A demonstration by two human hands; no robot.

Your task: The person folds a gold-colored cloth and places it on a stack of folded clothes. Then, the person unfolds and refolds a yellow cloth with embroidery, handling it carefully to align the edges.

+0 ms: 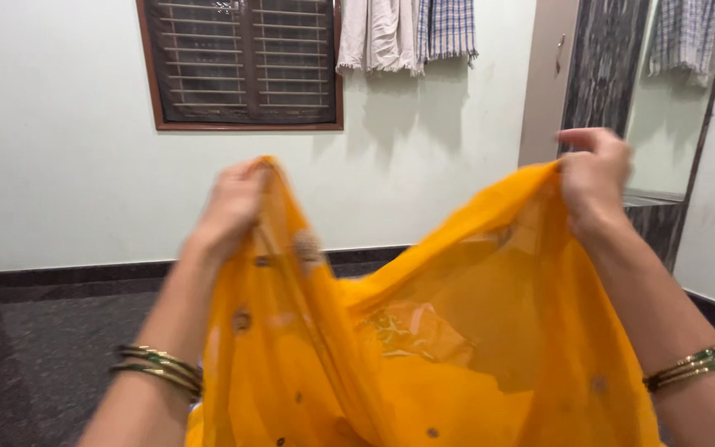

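1. The left hand (232, 209) is closed around the upper edge of a thin yellow cloth (424, 356); this hand looks blurred.
2. The right hand (594, 175) pinches the other upper corner, with the fingers pressed together.
3. The cloth hangs between both hands, in front of the person, and sags in the middle.
4. No container is visible.
5. Behind are a barred window (242, 62), hanging towels (407, 33) on the wall, and a dark floor (35, 356).

- We are in a room of a home: pale painted walls (59, 165) and dark polished stone floor (35, 356).
- On the far wall, a barred window (242, 62) and hanging towels (407, 33).
- Far right, a mirror (676, 99).
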